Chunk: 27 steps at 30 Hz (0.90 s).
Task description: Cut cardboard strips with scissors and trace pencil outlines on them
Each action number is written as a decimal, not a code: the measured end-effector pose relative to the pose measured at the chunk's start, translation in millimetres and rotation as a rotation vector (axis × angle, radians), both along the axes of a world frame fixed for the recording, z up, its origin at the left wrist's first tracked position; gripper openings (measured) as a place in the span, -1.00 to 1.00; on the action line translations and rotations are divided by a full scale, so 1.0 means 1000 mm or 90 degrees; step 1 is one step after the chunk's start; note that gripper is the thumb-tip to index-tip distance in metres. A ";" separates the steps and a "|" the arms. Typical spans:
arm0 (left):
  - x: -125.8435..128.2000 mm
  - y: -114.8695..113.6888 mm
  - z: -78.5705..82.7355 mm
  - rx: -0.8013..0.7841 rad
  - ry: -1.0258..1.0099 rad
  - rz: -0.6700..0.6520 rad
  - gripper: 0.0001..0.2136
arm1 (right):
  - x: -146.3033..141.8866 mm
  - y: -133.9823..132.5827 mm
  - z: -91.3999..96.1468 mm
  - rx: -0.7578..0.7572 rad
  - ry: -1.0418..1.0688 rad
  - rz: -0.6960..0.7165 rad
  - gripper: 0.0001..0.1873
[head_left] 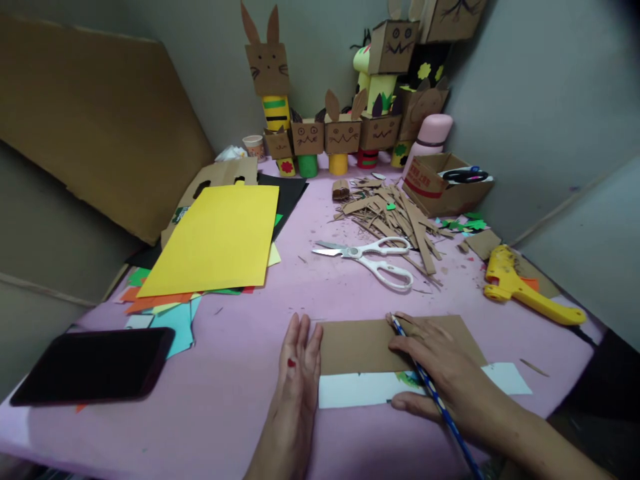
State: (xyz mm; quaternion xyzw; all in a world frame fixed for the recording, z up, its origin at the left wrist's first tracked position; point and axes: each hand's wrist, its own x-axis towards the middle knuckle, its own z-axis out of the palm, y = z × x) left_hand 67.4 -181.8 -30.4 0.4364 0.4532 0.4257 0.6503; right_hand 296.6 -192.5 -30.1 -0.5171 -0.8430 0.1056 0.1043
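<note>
A brown cardboard piece (357, 345) lies flat near the table's front, with a white paper strip (350, 392) along its near edge. My left hand (295, 380) stands on its side at their left edge, fingers stretched out and holding nothing. A small red mark shows on it. My right hand (445, 363) rests over the cardboard and the strip, with a blue patterned pencil (440, 403) held between its fingers, its tip toward the far edge. Part of a green print on the strip shows beneath that hand. White-handled scissors (357, 252) lie beyond, blades apart.
Yellow paper (215, 240) covers coloured sheets at left, near a black phone (95, 365). Cardboard scraps (390, 207) heap behind the scissors. A yellow glue gun (525, 290) and a cardboard box (445, 183) stand right. Several cardboard animal figures (343, 137) line the back.
</note>
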 end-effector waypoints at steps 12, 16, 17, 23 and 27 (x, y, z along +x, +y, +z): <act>0.004 -0.002 0.002 -0.002 0.055 0.038 -0.49 | 0.001 -0.002 -0.002 -0.007 -0.002 -0.006 -0.49; -0.015 -0.014 0.001 0.092 0.268 0.083 -0.51 | 0.002 -0.003 -0.005 0.004 -0.013 0.003 -0.48; -0.022 -0.017 -0.001 0.148 0.375 0.080 -0.51 | 0.002 -0.003 -0.006 0.009 -0.014 0.004 -0.48; -0.042 -0.025 -0.012 0.508 0.717 -0.057 -0.46 | 0.003 -0.002 -0.008 0.026 -0.017 0.002 -0.46; -0.039 -0.025 -0.013 0.572 0.756 -0.037 -0.48 | 0.003 -0.001 -0.008 0.020 -0.011 0.010 -0.47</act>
